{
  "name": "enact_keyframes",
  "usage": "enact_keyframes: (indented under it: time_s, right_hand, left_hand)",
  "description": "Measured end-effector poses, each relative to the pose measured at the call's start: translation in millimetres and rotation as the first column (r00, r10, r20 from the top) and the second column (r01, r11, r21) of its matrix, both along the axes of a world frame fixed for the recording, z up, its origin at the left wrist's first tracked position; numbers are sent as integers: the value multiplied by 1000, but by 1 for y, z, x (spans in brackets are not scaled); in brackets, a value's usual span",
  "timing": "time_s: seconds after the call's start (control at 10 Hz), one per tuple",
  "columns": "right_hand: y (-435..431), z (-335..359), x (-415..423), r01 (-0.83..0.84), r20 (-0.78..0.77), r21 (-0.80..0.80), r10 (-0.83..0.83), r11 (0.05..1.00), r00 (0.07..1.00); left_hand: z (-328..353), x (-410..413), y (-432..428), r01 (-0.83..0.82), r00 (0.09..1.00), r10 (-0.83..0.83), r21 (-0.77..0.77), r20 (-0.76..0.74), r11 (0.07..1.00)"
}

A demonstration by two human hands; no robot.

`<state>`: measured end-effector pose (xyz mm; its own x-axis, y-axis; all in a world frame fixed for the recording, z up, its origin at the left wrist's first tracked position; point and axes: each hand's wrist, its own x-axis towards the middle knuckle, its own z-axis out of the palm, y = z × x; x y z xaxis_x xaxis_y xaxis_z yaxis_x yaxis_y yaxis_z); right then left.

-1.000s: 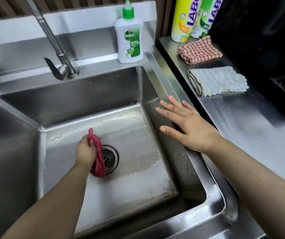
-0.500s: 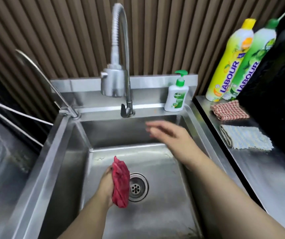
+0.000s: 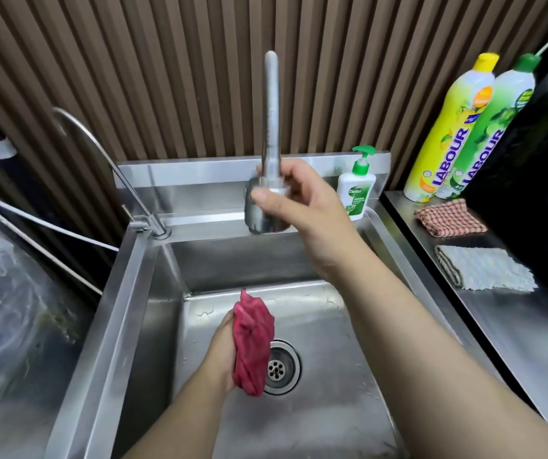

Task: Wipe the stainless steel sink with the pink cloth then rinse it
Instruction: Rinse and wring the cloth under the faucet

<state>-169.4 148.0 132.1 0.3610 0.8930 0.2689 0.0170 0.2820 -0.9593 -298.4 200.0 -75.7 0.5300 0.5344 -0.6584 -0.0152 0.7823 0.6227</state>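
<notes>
The stainless steel sink (image 3: 153,326) fills the middle of the head view, its round drain (image 3: 281,367) in the floor. My left hand (image 3: 221,351) is low in the basin, closed around the bunched pink cloth (image 3: 252,346), which hangs just left of the drain. My right hand (image 3: 302,200) is raised above the basin, with thumb and fingers wrapped around the metal spray head of the tall faucet (image 3: 271,111). No water is visibly running.
A soap pump bottle (image 3: 355,190) stands on the sink's back ledge. On the right counter are two tall detergent bottles (image 3: 448,134), a red checked cloth (image 3: 448,217) and a pale striped cloth (image 3: 484,268). A thin second tap (image 3: 100,154) rises at back left.
My right hand left the sink's right wall, rose and took hold of the faucet head. My view tilted up. My left hand kept the cloth beside the drain.
</notes>
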Motion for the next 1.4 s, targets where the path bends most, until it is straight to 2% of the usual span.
enact_keyframes:
  time_s: [0.1,0.2,0.3,0.4,0.5,0.6,0.8,0.9,1.1,1.4]
  right_hand:
    - [-16,-41,4,-76,27,-17,77,997,997]
    - [-20,-76,6,-127,13,-65,128,990,992]
    - [-14,-102,10,-115,81,-166,130,979,988]
    - [-7,-126,13,-114,135,-226,147,967,980]
    - [0,-143,11,-147,136,-261,187,954,973]
    - [-3,-162,12,-143,138,-313,194,939,971]
    - [-7,-182,20,-169,24,-381,193,909,981]
    - [-8,-188,24,-188,-11,-407,201,894,980]
    - [-8,-184,24,-225,-54,-402,222,888,974]
    - [-10,-171,27,-228,37,-418,267,880,963]
  left_hand:
    - [-25,7,8,45,958,68,-380,279,924]
    - [-36,12,8,-41,957,143,-370,253,928]
    - [-45,16,4,-44,965,113,-281,235,959]
    - [-58,23,3,-73,985,100,-185,142,980]
    - [-68,28,1,-85,984,103,-125,147,989]
    - [-75,30,0,-101,980,125,-150,156,984]
    - [-72,37,-8,-88,970,148,-292,191,953]
    - [-71,40,-9,-76,972,141,-314,189,947]
    - [-67,40,-2,-110,972,158,-261,174,959]
    - [-68,38,5,-179,949,253,-340,188,923]
